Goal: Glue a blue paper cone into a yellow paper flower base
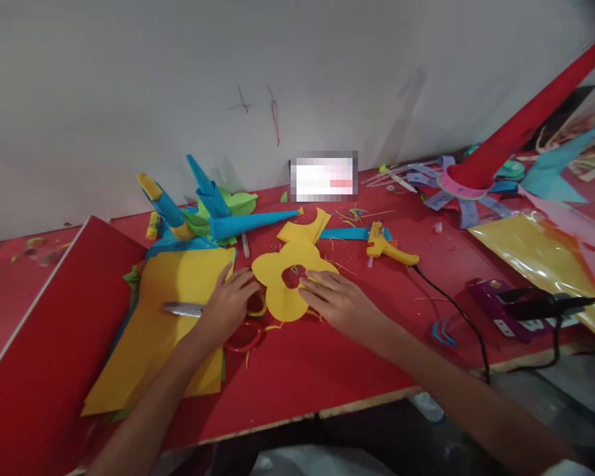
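A yellow paper flower cutout (280, 305) with a hole in its middle lies flat on the red table. My right hand (334, 301) rests over its right side, fingers stretched out near the hole. My left hand (231, 301) lies across a pair of scissors (184, 309), hiding their middle; the fingers are apart and point toward the flower's left petal. Whether that hand touches the scissors, I cannot tell. Beneath the blade is a stack of yellow paper sheets (153, 354). A yellow paper offcut (302, 231) sits just behind the flower.
A yellow glue gun (384, 246) with a black cord lies to the right, near a purple power strip (508, 311). Blue rolled paper pieces (250, 225) are at back left. A red paper cone (530, 125) rises at right. A red board (74, 317) leans left.
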Demonstrator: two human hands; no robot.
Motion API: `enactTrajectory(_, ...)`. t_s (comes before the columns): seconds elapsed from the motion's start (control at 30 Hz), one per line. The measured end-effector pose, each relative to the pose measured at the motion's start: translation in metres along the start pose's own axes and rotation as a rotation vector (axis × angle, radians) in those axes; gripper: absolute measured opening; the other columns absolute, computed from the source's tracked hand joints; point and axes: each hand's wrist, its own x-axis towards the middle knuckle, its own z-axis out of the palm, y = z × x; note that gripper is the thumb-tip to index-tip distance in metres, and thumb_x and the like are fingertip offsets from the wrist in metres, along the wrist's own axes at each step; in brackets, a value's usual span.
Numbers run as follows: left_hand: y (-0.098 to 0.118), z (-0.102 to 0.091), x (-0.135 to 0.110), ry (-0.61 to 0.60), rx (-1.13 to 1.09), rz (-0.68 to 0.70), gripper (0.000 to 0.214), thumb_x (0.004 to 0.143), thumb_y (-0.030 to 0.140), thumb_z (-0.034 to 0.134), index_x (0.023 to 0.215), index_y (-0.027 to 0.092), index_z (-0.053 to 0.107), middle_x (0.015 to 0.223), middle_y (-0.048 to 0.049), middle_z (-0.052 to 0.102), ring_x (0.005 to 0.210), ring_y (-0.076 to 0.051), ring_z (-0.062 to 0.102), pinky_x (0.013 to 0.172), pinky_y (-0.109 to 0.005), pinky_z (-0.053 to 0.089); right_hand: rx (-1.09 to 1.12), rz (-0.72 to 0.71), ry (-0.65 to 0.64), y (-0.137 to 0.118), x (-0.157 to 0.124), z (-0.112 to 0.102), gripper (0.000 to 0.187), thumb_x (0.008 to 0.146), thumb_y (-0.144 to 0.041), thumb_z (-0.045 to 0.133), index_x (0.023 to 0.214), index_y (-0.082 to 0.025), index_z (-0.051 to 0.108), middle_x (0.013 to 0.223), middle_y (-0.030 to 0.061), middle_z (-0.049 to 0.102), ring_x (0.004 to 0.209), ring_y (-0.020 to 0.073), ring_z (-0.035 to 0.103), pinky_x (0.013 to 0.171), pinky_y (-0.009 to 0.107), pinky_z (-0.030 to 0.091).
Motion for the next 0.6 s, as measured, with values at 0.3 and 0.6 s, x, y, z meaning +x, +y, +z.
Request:
enactTrajectory(0.3,0.013,-0.003,0.036,0.101,-0.379,-0.476,0.053,0.101,0.05,0.055,0.145,0.021,0.054,0.101,-0.0057,0.079,0.093,-0.027,0.074,0.089,-0.041,0.052,-0.022,0.205,-0.043,0.011,-0.01,-0.025,0.03,0.108,-0.039,0.055,0.129,-0.021,0.068,0.125,0.0137,0.075,0.116,0.0313,0.067,0.101,0.048,0.053)
enactTrajectory(0.6,0.013,0.027,0.066,0.189,-0.683,-0.362,0.046,0.095,0.032,0.053,0.139,0.019,0.057,0.088,-0.002,0.067,0.075,-0.018,0.064,0.071,-0.03,0.049,-0.392,0.812,-0.174,0.103,-0.062,-0.06,0.02,0.095,-0.027,0.073,0.112,-0.018,0.067,0.104,0.0166,0.07,0.107,0.0348,0.062,0.088,0.044,0.045)
